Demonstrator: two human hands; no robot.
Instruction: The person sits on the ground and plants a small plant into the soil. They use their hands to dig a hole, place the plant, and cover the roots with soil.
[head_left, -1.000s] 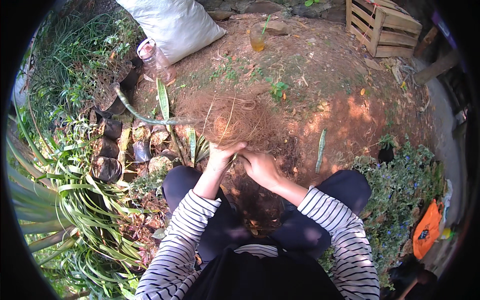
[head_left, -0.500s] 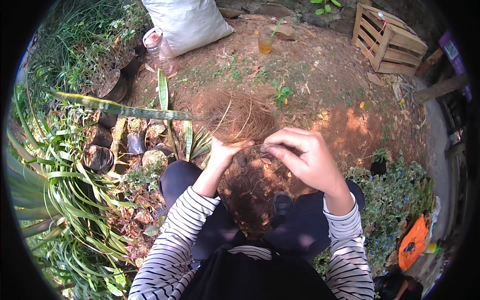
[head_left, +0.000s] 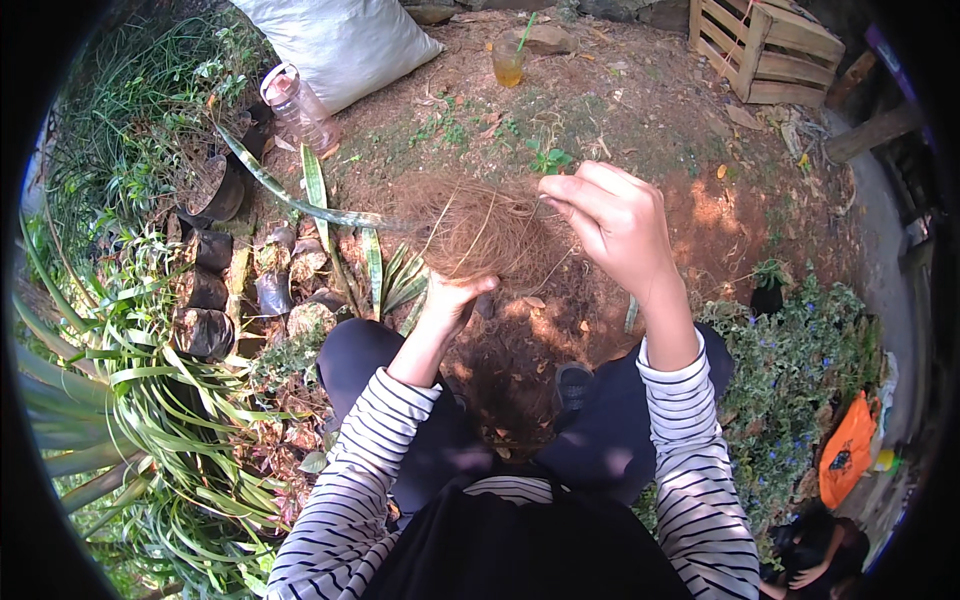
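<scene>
A round bundle of brown coconut fibre (head_left: pixel 490 232) sits in my left hand (head_left: pixel 452 305), whose thumb presses on its near side. From the bundle's left side a long green snake plant leaf (head_left: pixel 285 193) sticks out, angled toward the far left. At the bundle's right side my right hand (head_left: pixel 620 215) is raised with thumb and fingers pinched together. A thin strand, hard to make out, seems to be in that pinch. Loose fibres stand out all round the bundle, and the leaf's lower end is hidden inside it.
Cut snake plant leaves (head_left: pixel 315 190) and black plant bags (head_left: pixel 205 290) lie at left. Beyond are a pink bottle (head_left: pixel 300 110), a white sack (head_left: pixel 335 50), a cup (head_left: pixel 508 65) and a wooden crate (head_left: pixel 770 52). An orange bag (head_left: pixel 847 450) and another person (head_left: pixel 815 560) are at lower right.
My right hand has moved up and away from my left thumb to the bundle's far right side. The leaf has swung so that its tip points farther away.
</scene>
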